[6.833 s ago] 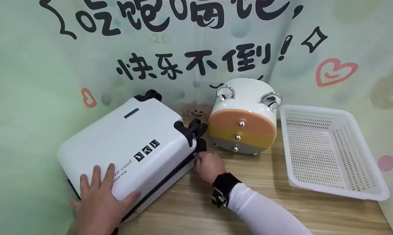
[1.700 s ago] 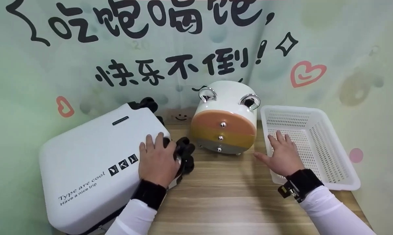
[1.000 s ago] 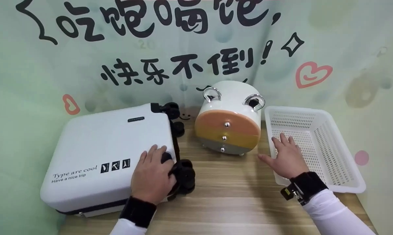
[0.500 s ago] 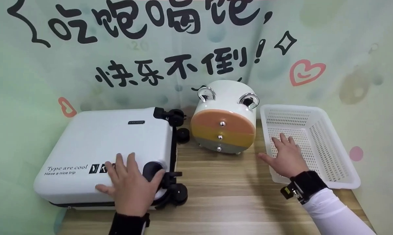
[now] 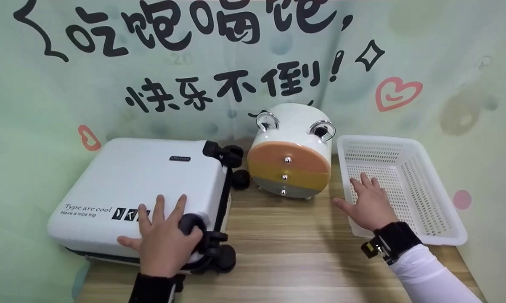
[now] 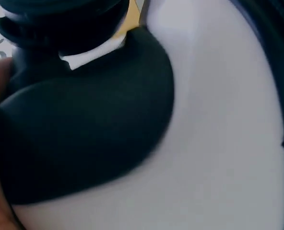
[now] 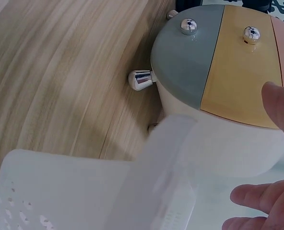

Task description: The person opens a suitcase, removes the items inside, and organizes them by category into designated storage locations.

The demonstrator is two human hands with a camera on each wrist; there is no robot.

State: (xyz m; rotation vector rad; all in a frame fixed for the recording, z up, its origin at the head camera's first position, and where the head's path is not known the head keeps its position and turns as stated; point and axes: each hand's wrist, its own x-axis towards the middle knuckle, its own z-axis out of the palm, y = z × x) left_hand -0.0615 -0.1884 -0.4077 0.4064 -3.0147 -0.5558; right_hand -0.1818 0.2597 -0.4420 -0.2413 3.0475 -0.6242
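Note:
A white hard-shell suitcase (image 5: pixel 147 172) lies flat on the left of the table, its black wheels (image 5: pixel 224 257) facing right. My left hand (image 5: pixel 164 246) rests on its near right part with fingers spread, the thumb over the black corner guard (image 5: pixel 190 223). In the left wrist view that corner guard (image 6: pixel 94 134) fills much of the picture, with the edge of my hand beside it. My right hand (image 5: pixel 371 207), fingers extended and apart, is above the left side of a white perforated basket (image 5: pixel 442 176). In the right wrist view its thumb (image 7: pixel 282 108) overlaps the striped drawer box.
Between suitcase and basket stands a round white drawer box (image 5: pixel 292 126) with an orange, yellow and grey front, silver knobs and two ring-shaped eyes. A printed cloth backdrop (image 5: pixel 236 59) rises directly behind. Wood-grain table (image 5: pixel 286 252) shows in the middle foreground.
The suitcase has turned so its wheeled end points right. My left hand has shifted along it to the near wheel corner. My right hand has gone from the suitcase's zipper side to the basket.

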